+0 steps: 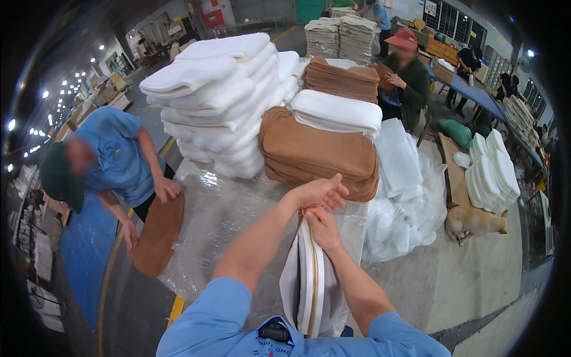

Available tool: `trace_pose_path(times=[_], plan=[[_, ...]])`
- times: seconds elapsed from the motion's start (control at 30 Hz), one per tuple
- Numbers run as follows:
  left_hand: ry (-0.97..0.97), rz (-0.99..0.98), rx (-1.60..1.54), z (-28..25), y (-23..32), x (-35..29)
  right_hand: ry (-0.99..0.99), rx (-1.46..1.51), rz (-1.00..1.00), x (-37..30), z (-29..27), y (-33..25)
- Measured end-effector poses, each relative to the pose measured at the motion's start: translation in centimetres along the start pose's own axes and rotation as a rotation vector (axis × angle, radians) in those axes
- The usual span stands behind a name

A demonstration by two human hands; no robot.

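A white padded cushion (pixel 321 279) stands on edge against my body, with a grey-brown cover side (pixel 290 285) on its left and a gold-brown zipper line running along its length. My right hand (pixel 322 228) is closed on the cushion's far end; what its fingertips pinch is hidden. Just beyond it, my left hand (pixel 324 193) reaches across with fingers stretched out and partly curved, holding nothing visible. Ahead of it lies a stack of brown covers (pixel 318 152), topped by a folded white pad (pixel 336 112).
A tall pile of white pads (pixel 208 101) stands left on the plastic-covered table (pixel 226 208). At left, a co-worker handles a brown cover (pixel 159 235); another stands beyond the brown stacks (pixel 339 80). Plastic wrap (pixel 395 220) and a lying dog (pixel 473 221) are at right.
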State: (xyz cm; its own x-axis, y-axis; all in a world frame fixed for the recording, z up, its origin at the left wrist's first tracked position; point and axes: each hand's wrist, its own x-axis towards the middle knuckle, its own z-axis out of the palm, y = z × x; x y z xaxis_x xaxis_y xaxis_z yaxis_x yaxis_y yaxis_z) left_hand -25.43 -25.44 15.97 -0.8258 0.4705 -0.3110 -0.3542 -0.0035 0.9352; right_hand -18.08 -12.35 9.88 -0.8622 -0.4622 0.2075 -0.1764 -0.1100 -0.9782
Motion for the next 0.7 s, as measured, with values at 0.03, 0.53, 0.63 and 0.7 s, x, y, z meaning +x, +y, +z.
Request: trace_pose_path(times=[0.03,0.53,0.63,0.7], plan=[[-0.063,-0.054,0.077,0.8,0.3,0.6,0.025,0.001,-0.016,-0.1,-0.7,0.4],[0.228,0.19,-0.129,1.5,-2.2,-1.3,0.032,0.042,-0.081,-1.8,-0.7,1.7],[0.697,0.567,-0.296,-0.9,-7.3,-2.9,0.037,0.041,-0.098,-1.8,-0.5,0.5],[0.862,0.515,-0.237,-1.3,-11.7,-4.0,0.018,0.047,-0.107,-1.7,-0.2,-0.6]])
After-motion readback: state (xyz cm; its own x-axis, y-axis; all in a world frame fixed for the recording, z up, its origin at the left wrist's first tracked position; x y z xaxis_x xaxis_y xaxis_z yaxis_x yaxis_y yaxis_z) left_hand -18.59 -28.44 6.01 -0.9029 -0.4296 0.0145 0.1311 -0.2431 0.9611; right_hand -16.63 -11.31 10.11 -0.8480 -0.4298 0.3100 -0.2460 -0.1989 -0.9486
